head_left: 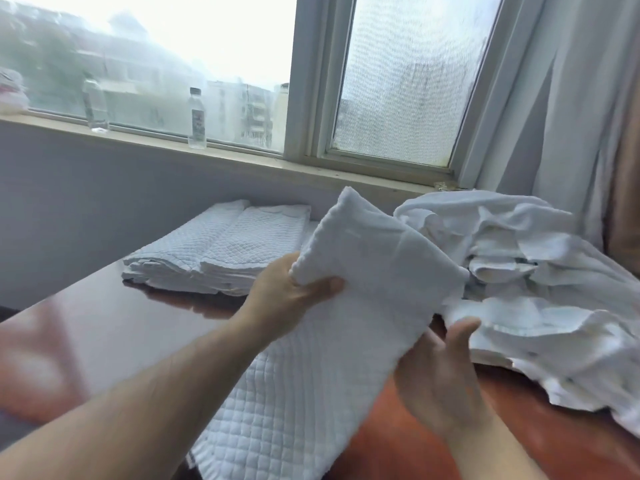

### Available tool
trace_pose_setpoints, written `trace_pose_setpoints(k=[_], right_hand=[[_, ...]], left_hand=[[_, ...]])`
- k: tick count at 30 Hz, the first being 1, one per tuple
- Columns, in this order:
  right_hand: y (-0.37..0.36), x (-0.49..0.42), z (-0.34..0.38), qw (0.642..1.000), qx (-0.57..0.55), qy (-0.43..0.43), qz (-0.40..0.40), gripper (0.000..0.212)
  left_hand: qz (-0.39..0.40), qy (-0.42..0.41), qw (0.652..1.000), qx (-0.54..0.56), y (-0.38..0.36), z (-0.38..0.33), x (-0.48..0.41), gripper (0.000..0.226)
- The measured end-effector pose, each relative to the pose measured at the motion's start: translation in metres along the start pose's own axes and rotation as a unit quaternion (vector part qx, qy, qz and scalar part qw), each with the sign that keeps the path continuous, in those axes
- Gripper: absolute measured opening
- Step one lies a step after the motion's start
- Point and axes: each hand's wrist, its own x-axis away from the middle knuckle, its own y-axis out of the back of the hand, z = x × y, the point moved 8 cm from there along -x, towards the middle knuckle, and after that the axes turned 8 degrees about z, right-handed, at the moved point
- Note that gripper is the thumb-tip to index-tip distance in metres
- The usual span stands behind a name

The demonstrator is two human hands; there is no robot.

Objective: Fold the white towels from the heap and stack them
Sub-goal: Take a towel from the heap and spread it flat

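A white quilted towel (349, 306) hangs lifted over the reddish-brown table (104, 327), its lower end trailing toward me. My left hand (287, 296) pinches its left edge between thumb and fingers. My right hand (440, 372) is under the towel's right edge, palm up, thumb raised; its fingers are hidden behind the cloth. A stack of folded white towels (221, 247) lies at the back of the table, left of centre. The heap of crumpled white towels (540, 271) fills the right side.
A windowsill (242, 157) runs behind the table with two clear plastic bottles (197, 119) standing on it. A pale curtain (561, 98) hangs at the right. Bare tabletop shows at the left, in front of the stack.
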Motion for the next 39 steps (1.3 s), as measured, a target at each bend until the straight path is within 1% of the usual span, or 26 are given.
trace_pose_setpoints(k=[2,3,5,6,7,9,12,13,14,16,17,20,22,25,28,30,33,36,37,38,39], right_hand=[[0.005,-0.001,-0.023,0.996,0.031,-0.011,-0.083,0.098],[0.014,-0.003,-0.030,0.989,0.058,-0.013,-0.134,0.082],[0.028,-0.011,-0.030,0.965,0.134,-0.001,-0.227,0.043],[0.032,-0.014,-0.025,0.956,0.154,0.002,-0.250,0.033],[0.033,-0.018,-0.022,0.952,0.161,0.004,-0.261,0.029],[0.032,-0.021,-0.014,0.954,0.148,0.009,-0.260,0.026],[0.040,-0.024,-0.007,0.962,0.101,0.006,-0.252,0.027],[0.045,-0.026,-0.006,0.964,0.085,0.002,-0.252,0.030],[0.050,-0.029,-0.005,0.965,0.073,-0.003,-0.251,0.035],[0.060,-0.037,-0.004,0.964,0.055,-0.019,-0.258,0.044],[0.065,-0.041,-0.003,0.962,0.051,-0.031,-0.265,0.044],[0.080,-0.058,0.002,0.955,0.072,-0.061,-0.282,0.031],[0.088,-0.072,0.007,0.950,0.097,-0.073,-0.289,0.027],[0.101,-0.100,0.020,0.946,0.116,-0.072,-0.295,0.025],[0.112,-0.137,0.035,0.950,0.130,-0.061,-0.279,0.028],[0.121,-0.164,0.044,0.952,0.144,-0.053,-0.266,0.027],[0.139,-0.204,0.051,0.954,0.152,-0.058,-0.250,0.029],[0.169,-0.240,0.050,0.951,0.162,-0.059,-0.259,0.027],[0.179,-0.249,0.045,0.947,0.171,-0.068,-0.265,0.027],[0.190,-0.257,0.038,0.940,0.187,-0.085,-0.271,0.027],[0.202,-0.263,0.029,0.931,0.211,-0.112,-0.277,0.027]], left_hand=[[-0.024,0.000,1.000,-0.015,0.002,0.002,-0.001,0.040],[-0.033,-0.001,0.999,-0.029,0.003,0.003,-0.001,0.041],[-0.045,0.006,0.997,-0.067,0.005,0.006,-0.003,0.048],[-0.051,0.017,0.995,-0.080,0.007,0.009,-0.004,0.053],[-0.056,0.034,0.995,-0.077,0.009,0.014,-0.003,0.057],[-0.039,0.063,0.996,-0.041,0.011,0.027,-0.002,0.064],[0.043,0.101,0.993,-0.037,0.002,0.047,0.003,0.082],[0.064,0.111,0.991,-0.044,-0.002,0.052,0.005,0.079],[0.076,0.118,0.989,-0.039,-0.006,0.057,0.006,0.070],[0.076,0.138,0.987,0.018,-0.012,0.064,0.006,0.052],[0.075,0.151,0.984,0.056,-0.014,0.065,0.004,0.047],[0.098,0.183,0.969,0.136,-0.018,0.066,-0.012,0.038],[0.092,0.191,0.967,0.141,-0.014,0.066,-0.025,0.031],[0.061,0.182,0.972,0.138,-0.003,0.066,-0.053,0.022],[0.027,0.185,0.976,0.110,0.010,0.069,-0.084,0.025],[0.008,0.181,0.978,0.101,0.017,0.075,-0.105,0.020],[-0.014,0.185,0.973,0.134,0.022,0.085,-0.139,0.018],[-0.027,0.208,0.966,0.150,0.025,0.101,-0.171,0.017],[-0.031,0.222,0.965,0.134,0.026,0.109,-0.179,0.018],[-0.033,0.240,0.966,0.090,0.028,0.120,-0.186,0.020],[-0.027,0.262,0.965,0.021,0.029,0.131,-0.192,0.025]])
